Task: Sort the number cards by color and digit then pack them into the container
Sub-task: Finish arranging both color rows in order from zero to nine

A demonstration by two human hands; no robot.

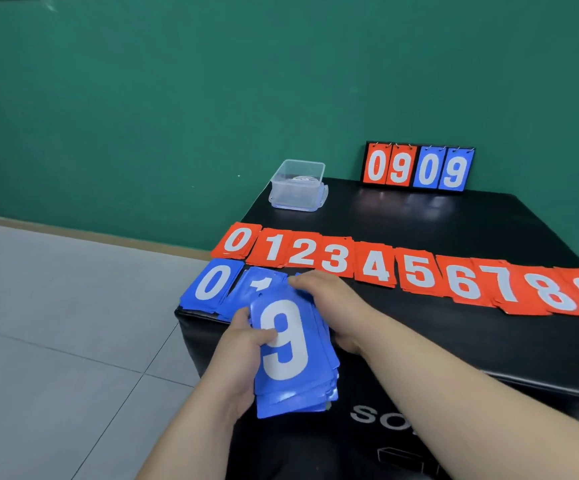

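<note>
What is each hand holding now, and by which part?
The left hand grips the blue card stack, 9 on top, by its left edge, thumb on the face. The right hand lies at its far end; a hold cannot be told.

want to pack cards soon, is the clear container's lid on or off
Off: the clear plastic container shows a bare top rim, and its clip lid seems to sit underneath it.

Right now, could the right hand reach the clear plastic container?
Probably yes. Only the flat row of red cards lies between the right hand and the clear plastic container, nothing tall. Though its fingers are on the blue card stack in the left hand.
</note>
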